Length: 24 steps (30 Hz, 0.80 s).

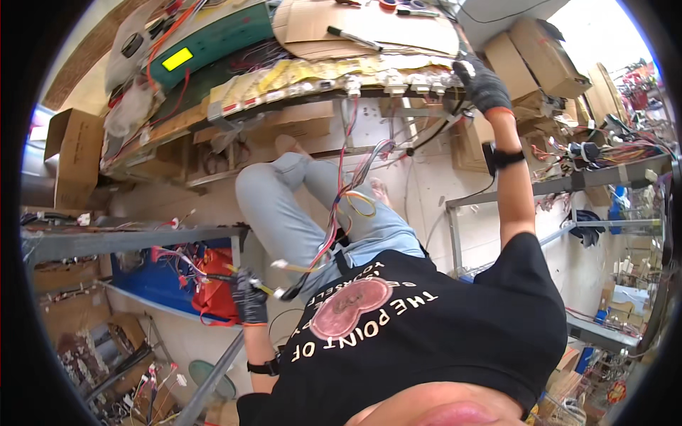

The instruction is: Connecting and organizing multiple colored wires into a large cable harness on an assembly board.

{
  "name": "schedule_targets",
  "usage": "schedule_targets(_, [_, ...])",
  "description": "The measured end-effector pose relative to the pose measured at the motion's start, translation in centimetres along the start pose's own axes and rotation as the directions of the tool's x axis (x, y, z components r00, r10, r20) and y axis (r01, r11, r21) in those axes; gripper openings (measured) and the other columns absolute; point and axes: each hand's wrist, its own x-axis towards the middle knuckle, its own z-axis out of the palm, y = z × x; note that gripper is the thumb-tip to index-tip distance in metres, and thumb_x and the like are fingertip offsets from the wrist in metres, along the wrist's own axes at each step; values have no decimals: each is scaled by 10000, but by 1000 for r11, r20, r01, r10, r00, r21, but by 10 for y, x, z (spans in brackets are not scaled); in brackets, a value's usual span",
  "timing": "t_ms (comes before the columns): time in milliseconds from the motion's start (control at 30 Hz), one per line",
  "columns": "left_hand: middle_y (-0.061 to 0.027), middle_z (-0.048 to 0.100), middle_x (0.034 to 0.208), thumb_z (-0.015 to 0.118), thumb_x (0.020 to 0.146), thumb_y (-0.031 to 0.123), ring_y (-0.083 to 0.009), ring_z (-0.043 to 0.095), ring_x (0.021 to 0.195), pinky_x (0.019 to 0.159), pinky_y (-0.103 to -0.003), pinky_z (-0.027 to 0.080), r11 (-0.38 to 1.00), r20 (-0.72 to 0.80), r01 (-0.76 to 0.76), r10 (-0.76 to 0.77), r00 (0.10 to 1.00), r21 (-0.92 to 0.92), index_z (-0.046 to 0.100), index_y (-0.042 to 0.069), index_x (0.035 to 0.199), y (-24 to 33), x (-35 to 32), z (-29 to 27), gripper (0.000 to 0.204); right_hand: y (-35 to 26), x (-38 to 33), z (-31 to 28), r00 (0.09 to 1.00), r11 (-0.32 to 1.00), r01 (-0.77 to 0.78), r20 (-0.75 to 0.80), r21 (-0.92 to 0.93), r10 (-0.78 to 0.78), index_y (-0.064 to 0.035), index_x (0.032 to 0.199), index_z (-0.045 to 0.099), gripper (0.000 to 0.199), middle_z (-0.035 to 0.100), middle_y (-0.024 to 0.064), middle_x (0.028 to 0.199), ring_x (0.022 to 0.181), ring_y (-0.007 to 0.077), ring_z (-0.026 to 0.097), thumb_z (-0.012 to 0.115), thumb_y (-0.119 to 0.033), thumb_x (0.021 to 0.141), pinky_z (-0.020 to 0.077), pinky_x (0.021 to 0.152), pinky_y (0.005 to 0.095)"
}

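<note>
My left hand [249,297], in a dark grey glove with an orange cuff, is closed around a wire harness [213,275] beside the left rack. Red, white and other coloured wires with small connectors stick out past its fingers. My right hand [484,86], gloved alike, reaches to the right end of the workbench. Its fingers are bent together by a small white piece that is too small to make out. Next to it runs a row of white connectors [395,82] along the bench's front edge. Another wire bundle [346,190] hangs from that row over my lap.
A green tester box [207,52] with a lit yellow display stands at the bench's back left. A marker [354,37] lies on a cardboard sheet [302,25]. Cardboard boxes [541,60] are stacked at right. Metal racks [540,188] with wires flank me; a red bag [217,287] hangs at left.
</note>
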Motion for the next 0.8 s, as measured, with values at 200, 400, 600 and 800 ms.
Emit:
schedule_targets(200, [-126,569,972,485,856,233,-262,529,928,864,-358,373,402,-170,-164,675,718,901,468,5,1092,-8,-5,-19,329,11,12,35,999,986,-26,41,-167,33,-126,962,598,373,600,186,893,833,355,571,415,-432,856,435,740,450])
schedule_targets(400, [-190,485,1173,467,857,75,-288,468,1096,928,-321,368,546,424,-752,621,660,371,479,-28,1148,65,7,151,309,8,34,-24,886,942,-85,-456,-326,-78,-111,832,586,259,592,186,661,607,318,598,532,-365,832,478,534,403])
schedule_targets(600, [-129,559,916,522,788,54,-236,565,763,674,-335,477,5,898,-954,337,284,300,511,17,1117,6,3,190,331,-3,-76,-78,989,696,141,-77,704,-123,-24,1200,467,447,610,117,963,862,159,584,435,-344,891,441,779,309])
schedule_targets(800, [-122,606,739,511,821,333,-270,591,613,566,-378,457,-73,860,-898,-265,437,434,588,147,941,75,-126,139,234,-39,-78,100,926,630,162,103,760,-362,-46,1208,420,486,554,209,1035,988,332,521,428,-410,886,407,840,365])
